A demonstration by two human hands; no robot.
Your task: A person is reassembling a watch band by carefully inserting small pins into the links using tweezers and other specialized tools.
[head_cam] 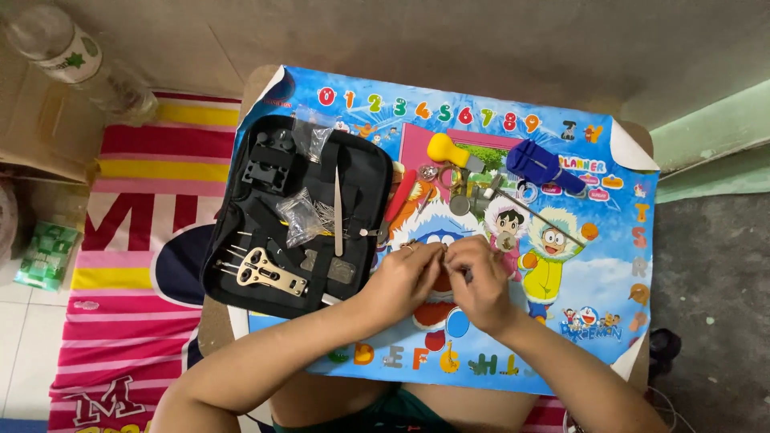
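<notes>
Both hands work a tiny part over the cartoon mat.

The left hand (405,277) and right hand (477,281) meet fingertip to fingertip at the middle of the mat (609,265) on the counter, fingers curled and pinched on a small part (446,258) too tiny to make out. Just left lies an open black tool case (365,172) with tweezers (338,208). Beyond the hands sit a yellow-handled tool (445,149) and a blue tool (544,165).
</notes>
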